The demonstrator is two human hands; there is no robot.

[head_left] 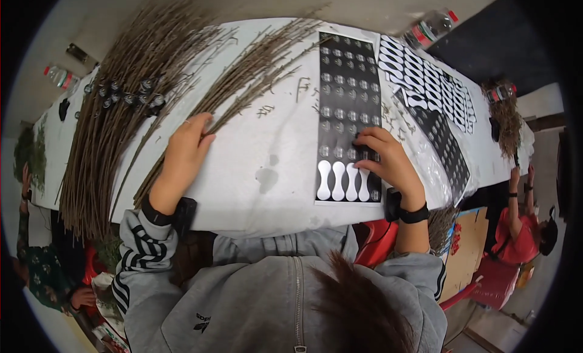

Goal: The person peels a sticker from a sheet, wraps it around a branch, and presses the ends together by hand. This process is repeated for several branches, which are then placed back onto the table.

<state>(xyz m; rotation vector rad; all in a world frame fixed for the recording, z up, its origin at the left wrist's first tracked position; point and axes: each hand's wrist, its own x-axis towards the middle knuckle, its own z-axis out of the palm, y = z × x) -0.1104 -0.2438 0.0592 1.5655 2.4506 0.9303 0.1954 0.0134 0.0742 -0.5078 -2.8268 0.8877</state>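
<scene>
My left hand (185, 149) lies over the near part of a loose bunch of thin brown twigs (228, 89), its fingers curled round the stems. The twigs fan away toward the back of the table. On the right, my right hand (388, 158) rests on a long black sticker sheet (350, 92) with rows of pale printed marks. Its thumb and bent fingers are apart, touching the sheet's right side. Along the near end of that sheet is a row of white dumbbell-shaped spots (337, 181). Whether the fingertips hold a sticker is hidden.
A big heap of twigs (91, 158) with dark labels (130, 98) lies left. More sheets, one white-patterned (425, 79), one black (443, 146), lie right beside clear plastic (419, 164). Bottles (430, 30) stand around the white table (261, 201). Other people (516, 228) work at both sides.
</scene>
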